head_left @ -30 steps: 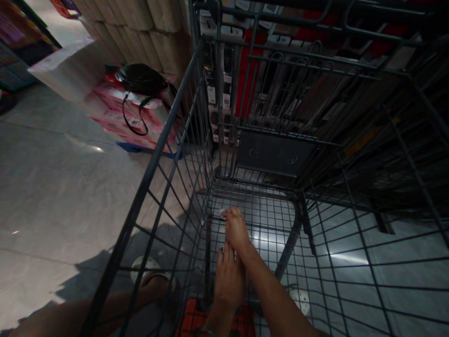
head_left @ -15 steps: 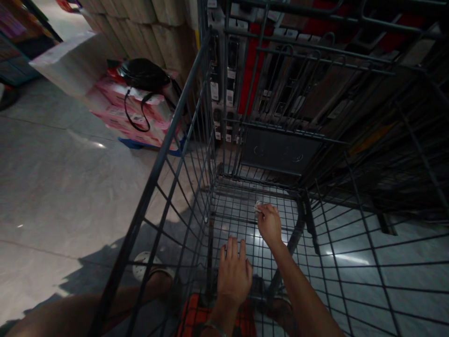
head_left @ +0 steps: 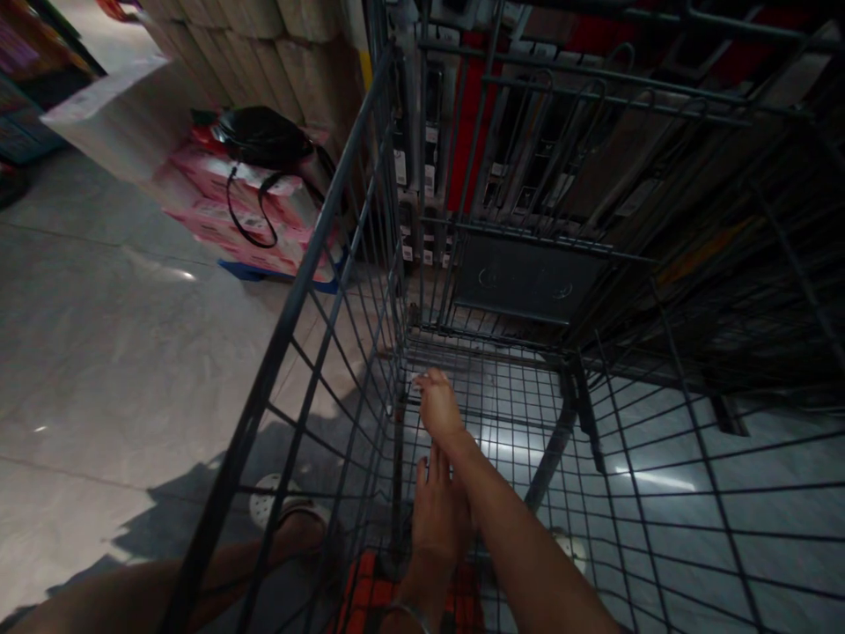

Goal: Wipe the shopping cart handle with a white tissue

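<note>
Right hand (head_left: 439,409): fingers curled in, pinching a small whitish wad (head_left: 416,381) at the fingertips. Mostly hidden, can't tell if it's tissue or cloth. Left hand (head_left: 433,519): open, fingers extended, nothing seen in it; right wrist crosses just over its fingertips. Can't tell if the palm bears on the wires.

Wad handling, my read: near weightless, soft, no stiffness, not slippery if dry. Thin, so could snag or tear on wire ends. Best grip is bunched between thumb and the first two fingers, some slack tucked in the palm.

Both hands are inside a wire cart (head_left: 289,313); its mesh floor (head_left: 515,396) spreads ahead and right of them. Cart reads stiff and bulky, may roll if leaned on. Grab it by the thick top rim, left of the hands, not the thin wires.

Below the left hand: orange part (head_left: 360,586), seen through the mesh. Left of it, low: a light shoe (head_left: 268,500). Beyond the fingers: grey panel (head_left: 528,273), then hanging packs (head_left: 432,97). Far left of the hands: pink packages (head_left: 215,224), black bag (head_left: 260,136) on top.
</note>
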The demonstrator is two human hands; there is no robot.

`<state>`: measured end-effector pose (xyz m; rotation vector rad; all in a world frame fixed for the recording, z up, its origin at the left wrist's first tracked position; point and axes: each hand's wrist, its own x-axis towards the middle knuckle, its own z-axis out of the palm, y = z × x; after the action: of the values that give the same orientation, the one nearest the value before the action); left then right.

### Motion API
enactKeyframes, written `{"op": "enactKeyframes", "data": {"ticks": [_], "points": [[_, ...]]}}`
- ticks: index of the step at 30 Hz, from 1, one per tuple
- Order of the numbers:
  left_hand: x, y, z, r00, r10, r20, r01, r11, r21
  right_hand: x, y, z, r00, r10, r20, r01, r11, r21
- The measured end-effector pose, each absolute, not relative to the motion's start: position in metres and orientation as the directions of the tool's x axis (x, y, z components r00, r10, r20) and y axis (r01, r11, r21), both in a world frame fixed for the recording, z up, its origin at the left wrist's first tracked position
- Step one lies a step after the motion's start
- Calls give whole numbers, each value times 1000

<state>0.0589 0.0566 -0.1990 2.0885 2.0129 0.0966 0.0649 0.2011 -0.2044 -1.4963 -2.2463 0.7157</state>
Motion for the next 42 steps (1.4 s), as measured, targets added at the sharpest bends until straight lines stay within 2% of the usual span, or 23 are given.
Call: {"op": "enactKeyframes", "data": {"ticks": [3,8,13,17,22,28,31,36,39,42], "points": [[57,57,-201,67,995,-79,976,-49,214,55,205,-203,-462,887,10,761,402,-509],[58,53,-204,13,999,43,983,-21,181,84,223,-206,-433,901,17,808,396,-436],[60,53,-204,-5,997,74,982,-9,187,132,232,-212,-254,965,70,868,259,-423],[60,54,-204,-11,999,47,979,1,205,160,233,-205,-103,991,86,957,122,-264],[62,54,-202,-47,997,54,972,33,232,161,239,-181,36,995,-91,997,-42,-64],[63,55,-201,-58,995,80,971,37,237,146,246,-164,5,980,-199,997,10,75],[63,54,-203,-60,994,95,973,37,230,145,251,-165,98,961,-260,994,-81,75],[63,53,-209,-27,988,152,982,-2,187,148,258,-171,156,937,-311,980,-185,-67],[63,52,-213,-28,978,206,984,-9,177,143,258,-175,132,955,-265,973,-177,-151],[63,51,-219,-22,966,258,987,-19,157,124,258,-180,48,976,-213,968,-99,-232]]}}
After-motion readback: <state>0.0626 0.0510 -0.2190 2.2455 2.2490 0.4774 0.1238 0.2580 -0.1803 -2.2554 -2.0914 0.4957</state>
